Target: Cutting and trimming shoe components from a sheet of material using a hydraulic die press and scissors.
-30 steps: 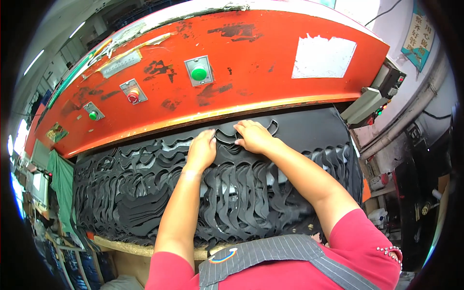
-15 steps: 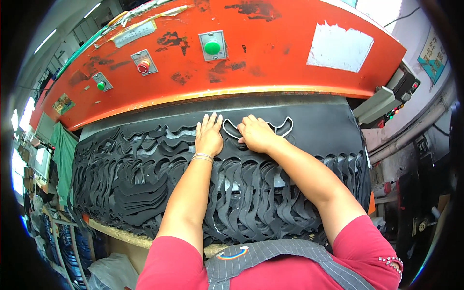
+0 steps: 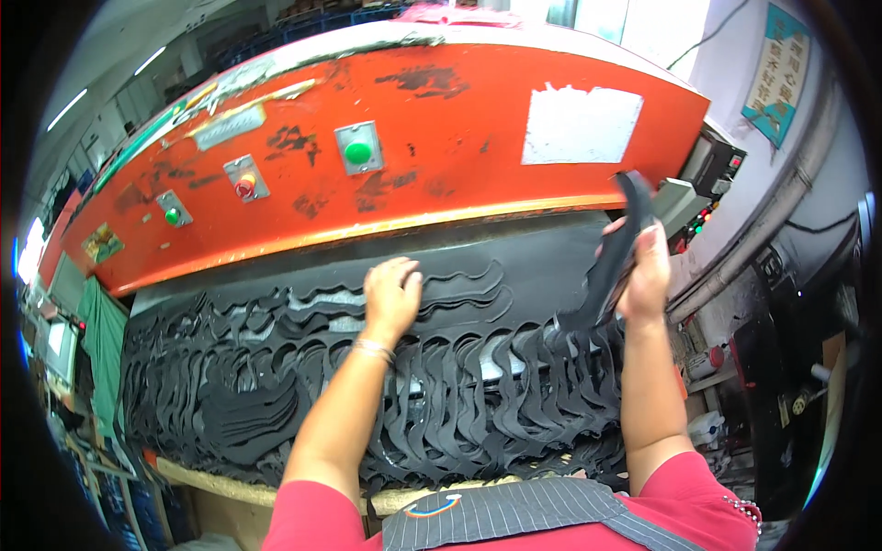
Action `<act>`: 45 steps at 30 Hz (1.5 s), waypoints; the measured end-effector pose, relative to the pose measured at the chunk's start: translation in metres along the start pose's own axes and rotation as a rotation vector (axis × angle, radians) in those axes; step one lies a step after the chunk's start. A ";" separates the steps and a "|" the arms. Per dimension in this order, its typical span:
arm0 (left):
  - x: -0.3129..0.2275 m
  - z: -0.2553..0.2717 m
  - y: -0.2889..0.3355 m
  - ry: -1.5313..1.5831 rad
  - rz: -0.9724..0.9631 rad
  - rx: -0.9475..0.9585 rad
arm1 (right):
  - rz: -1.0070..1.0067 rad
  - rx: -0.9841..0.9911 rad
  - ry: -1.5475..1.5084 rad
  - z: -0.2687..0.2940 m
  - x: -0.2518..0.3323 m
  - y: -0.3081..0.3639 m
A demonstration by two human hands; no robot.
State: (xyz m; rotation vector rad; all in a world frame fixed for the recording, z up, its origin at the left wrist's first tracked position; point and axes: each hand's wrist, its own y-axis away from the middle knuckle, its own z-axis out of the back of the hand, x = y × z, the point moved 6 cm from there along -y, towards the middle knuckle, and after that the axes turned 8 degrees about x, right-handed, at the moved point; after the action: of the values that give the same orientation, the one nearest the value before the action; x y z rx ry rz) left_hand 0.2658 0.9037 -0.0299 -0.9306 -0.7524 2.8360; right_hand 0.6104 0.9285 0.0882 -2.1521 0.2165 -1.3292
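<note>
Raised above the right end of the table, my right hand grips a curved black piece with bent ends. It is blurred, and whether it is cut material or the curved cutting die is unclear. My left hand rests on the black sheet, fingers apart and slightly bent, holding nothing I can see. Wavy cut outlines run through the sheet just right of that hand. Nearer to me lie many curved black offcuts, and a stack of curved black pieces sits among them at the left.
Across the back stands an orange machine beam with green buttons and a red button. A control box juts out at its right end. A green cloth hangs at the left. A pipe slants along the right wall.
My right hand has left the sheet and risen to the right with the curved black piece. The metal-edged die no longer shows on the sheet; wavy cuts are visible there. The view has shifted.
</note>
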 end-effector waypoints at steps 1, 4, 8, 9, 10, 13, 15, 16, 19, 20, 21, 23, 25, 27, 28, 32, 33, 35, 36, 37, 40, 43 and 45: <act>-0.037 -0.005 -0.005 0.262 -0.017 0.033 | 0.017 -0.045 0.044 0.001 -0.003 0.014; -0.117 -0.035 0.015 0.934 0.076 0.241 | -0.072 0.025 0.337 -0.025 -0.021 0.062; -0.191 -0.017 0.037 1.325 0.109 0.296 | -0.019 0.311 0.721 -0.062 -0.006 0.084; -0.194 -0.009 0.044 1.326 0.164 0.221 | 0.013 0.345 0.636 -0.068 -0.002 0.087; -0.196 -0.003 0.050 1.331 0.130 0.257 | 0.047 0.383 0.547 -0.071 0.003 0.089; -0.206 0.004 0.057 1.343 0.110 0.280 | 0.146 0.520 0.690 -0.073 0.023 0.087; -0.217 0.003 0.062 1.411 0.123 0.261 | 0.192 0.557 0.665 -0.074 0.033 0.088; -0.222 0.010 0.067 1.463 0.167 0.204 | 0.147 0.596 0.627 -0.080 0.032 0.089; -0.226 0.029 0.086 1.372 0.154 0.161 | 0.269 0.699 0.570 -0.104 0.036 0.096; -0.226 0.037 0.093 1.335 0.166 0.147 | 0.252 0.746 0.515 -0.111 0.034 0.102; -0.225 0.037 0.099 1.374 0.174 0.101 | 0.240 0.767 0.584 -0.113 0.026 0.109; -0.222 0.041 0.109 1.506 0.185 0.040 | 0.156 0.781 0.659 -0.119 0.029 0.120; -0.207 0.037 0.127 1.650 0.371 -0.114 | 0.342 0.684 0.631 -0.137 0.048 0.126; -0.187 0.046 0.154 1.738 0.294 -0.075 | 0.383 0.787 0.722 -0.164 0.058 0.142; -0.186 0.060 0.165 1.714 0.295 -0.130 | 0.385 0.832 0.731 -0.177 0.064 0.150; -0.164 0.121 0.187 1.849 0.276 -0.373 | 0.500 0.768 0.726 -0.201 0.114 0.154; -0.138 0.147 0.199 1.742 0.430 -0.562 | 0.317 0.643 0.524 -0.194 0.110 0.156; -0.100 0.200 0.216 1.680 0.291 -0.803 | 0.324 0.571 0.545 -0.185 0.119 0.149; -0.092 0.253 0.234 1.346 0.230 -0.964 | 0.165 0.550 0.379 -0.187 0.118 0.150; -0.078 0.306 0.255 1.048 0.122 -1.135 | 0.251 0.693 0.561 -0.201 0.126 0.149; -0.095 0.408 0.284 0.351 -0.090 -1.164 | 0.289 1.239 0.821 -0.242 0.090 0.155; -0.111 0.420 0.241 -0.708 -0.040 -0.643 | 0.136 1.455 0.859 -0.270 0.027 0.189; -0.073 0.394 0.217 -0.778 -0.017 -0.364 | 0.036 1.626 0.940 -0.269 -0.031 0.223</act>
State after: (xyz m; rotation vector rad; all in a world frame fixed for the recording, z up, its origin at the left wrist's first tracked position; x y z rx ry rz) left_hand 0.1198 0.5279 0.1826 0.2336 -1.3489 3.0684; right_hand 0.4011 0.6538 0.0269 -0.1487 -0.3741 -1.4934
